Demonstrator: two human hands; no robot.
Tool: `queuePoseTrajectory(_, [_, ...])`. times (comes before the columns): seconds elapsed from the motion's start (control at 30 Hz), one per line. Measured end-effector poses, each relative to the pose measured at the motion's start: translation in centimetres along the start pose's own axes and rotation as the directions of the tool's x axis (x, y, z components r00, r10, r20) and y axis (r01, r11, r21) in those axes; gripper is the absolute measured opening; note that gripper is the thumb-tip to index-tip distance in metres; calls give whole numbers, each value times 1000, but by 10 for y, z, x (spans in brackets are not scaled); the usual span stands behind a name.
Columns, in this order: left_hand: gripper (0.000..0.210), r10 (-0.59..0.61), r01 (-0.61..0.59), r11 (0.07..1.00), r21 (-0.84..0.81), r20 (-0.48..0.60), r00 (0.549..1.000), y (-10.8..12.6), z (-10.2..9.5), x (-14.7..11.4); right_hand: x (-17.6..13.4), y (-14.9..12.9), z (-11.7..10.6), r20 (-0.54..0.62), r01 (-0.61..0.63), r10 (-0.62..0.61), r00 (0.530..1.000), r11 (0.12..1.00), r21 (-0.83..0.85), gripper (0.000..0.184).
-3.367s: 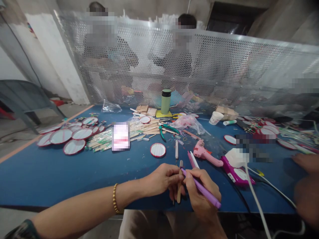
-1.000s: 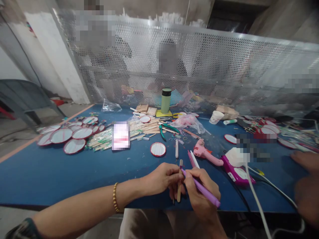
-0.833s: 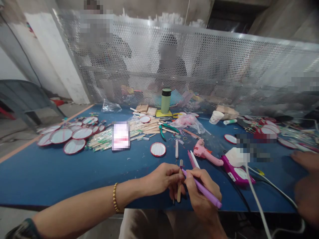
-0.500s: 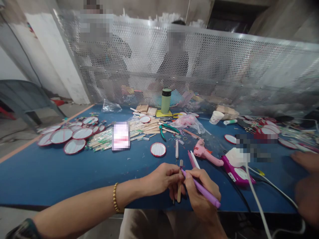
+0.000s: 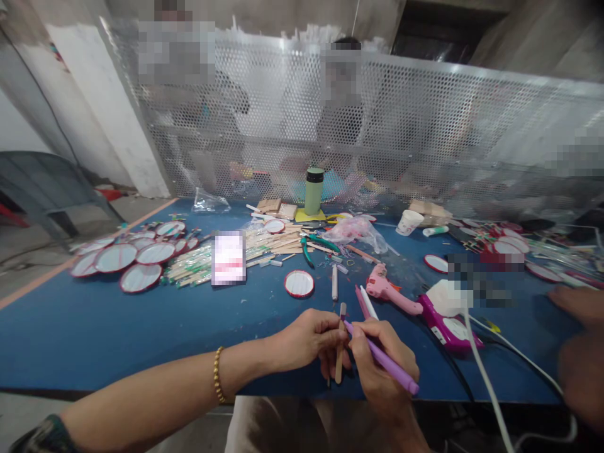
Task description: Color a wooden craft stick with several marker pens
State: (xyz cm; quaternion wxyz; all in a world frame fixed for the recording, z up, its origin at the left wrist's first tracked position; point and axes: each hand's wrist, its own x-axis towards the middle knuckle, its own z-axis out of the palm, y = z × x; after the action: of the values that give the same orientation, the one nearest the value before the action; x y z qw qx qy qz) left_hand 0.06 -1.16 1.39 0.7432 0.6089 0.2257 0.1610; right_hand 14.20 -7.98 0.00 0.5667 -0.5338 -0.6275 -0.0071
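Between the fingers of my left hand [image 5: 311, 340] is a flat wooden craft stick [image 5: 339, 365], held upright over the table's front edge. A dark purple mark shows near the stick's upper end. My right hand [image 5: 384, 362] is closed around a light purple marker pen [image 5: 389, 365], its tip at the stick just above my left thumb. Past my hands lie a pink marker [image 5: 363, 303] and a white one [image 5: 369, 302] side by side. A small round white disc with a red rim [image 5: 299, 284] lies flat beyond my left hand.
A pink glue gun [image 5: 391, 290] and a purple power strip [image 5: 450, 327] with cables lie at the right. Pliers [image 5: 307, 253], wooden sticks [image 5: 264, 242] and a green flask [image 5: 314, 192] stand farther back. Red-rimmed discs [image 5: 116, 258] pile up left. Another person's hand [image 5: 573, 305] rests at far right.
Both hands stay almost in place, the stick and marker still held. The marker tip has shifted very slightly at the stick. Behind the perforated screen, a person has moved a little to the right.
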Motion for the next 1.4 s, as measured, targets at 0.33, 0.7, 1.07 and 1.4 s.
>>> queuePoseTrajectory(0.33, [63, -9, 9, 1000, -3, 4, 1000, 3, 1, -1, 0, 0, 1, -20, 19, -19, 1000, 1000, 4, 17])
queuePoseTrajectory(0.7, [64, 5, -5, 1000, -7, -3, 1000, 1, 1, 0, -1, 2, 2, 2, 11, -11, 1000, 1000, 5, 16])
queuePoseTrajectory(1.07, [63, 11, -11, 1000, -22, 8, 1000, 2, 1, 0, -2, 2, 2, -39, 29, -28, 999, 999, 16, 14])
queuePoseTrajectory(1.4, [63, 12, -12, 1000, -18, 0, 1000, 0, 0, 1, 3, 0, 2, -26, 40, -40, 999, 999, -23, 17])
